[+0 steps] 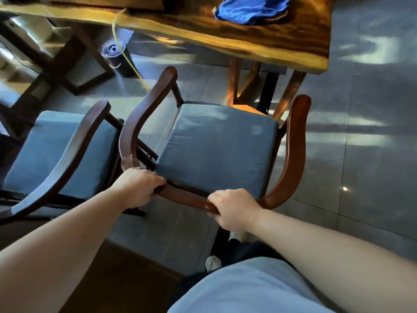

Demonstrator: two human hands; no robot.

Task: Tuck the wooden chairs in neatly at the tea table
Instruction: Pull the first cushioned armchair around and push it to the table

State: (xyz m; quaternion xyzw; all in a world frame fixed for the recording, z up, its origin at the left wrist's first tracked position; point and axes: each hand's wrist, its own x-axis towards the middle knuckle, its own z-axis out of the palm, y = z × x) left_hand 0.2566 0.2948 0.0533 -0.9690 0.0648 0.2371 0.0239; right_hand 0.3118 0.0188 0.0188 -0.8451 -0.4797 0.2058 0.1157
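Tea table (266, 45): thick slab of golden-brown wood with a wavy natural edge, on light wooden legs. On top, near its right end: crumpled blue cloth (251, 10).

Floor (365, 154): glossy grey tiles. In front of the table: wooden chair (295, 141) with grey seat cushion; to its left, a second chair (74, 150) of the same kind. Under the table, left: dark cylindrical container (114, 54).

Dim room, patchy daylight.
You see bright streaks glaring off the glossy floor (361, 136); the table (259, 44) edge glows amber, the far left is smeared with blur, and straight lines bow at the borders.
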